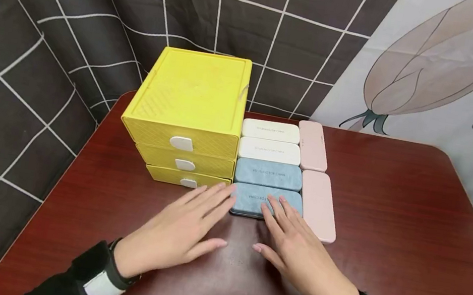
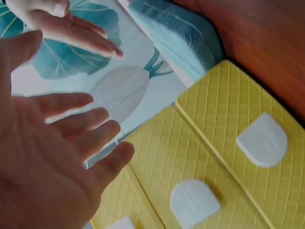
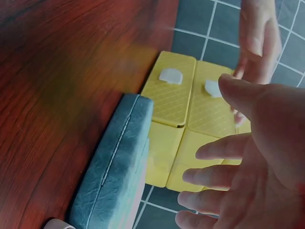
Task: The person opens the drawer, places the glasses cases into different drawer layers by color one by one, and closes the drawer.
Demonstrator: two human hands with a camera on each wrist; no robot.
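My left hand (image 1: 181, 226) hovers with straight fingers in front of the yellow three-drawer box (image 1: 194, 90), its fingertips by the lowest drawer and the near blue case. The right hand (image 1: 301, 246) is held over the near blue case (image 1: 251, 202), fingers extended. In the wrist views both palms look bare and the fingers seem apart from the cases. Behind the near case lies a second blue case (image 1: 269, 174), then two white cases (image 1: 269, 151) in the same column. Two pink cases (image 1: 318, 205) lie lengthwise along the right side of that column.
Everything stands on a dark red wooden table (image 1: 402, 208). White tabs (image 1: 181, 143) stick out from the drawer fronts. A dark grid-patterned cloth (image 1: 246, 21) hangs behind and to the left; a flower-printed cloth (image 1: 436, 70) hangs at the right.
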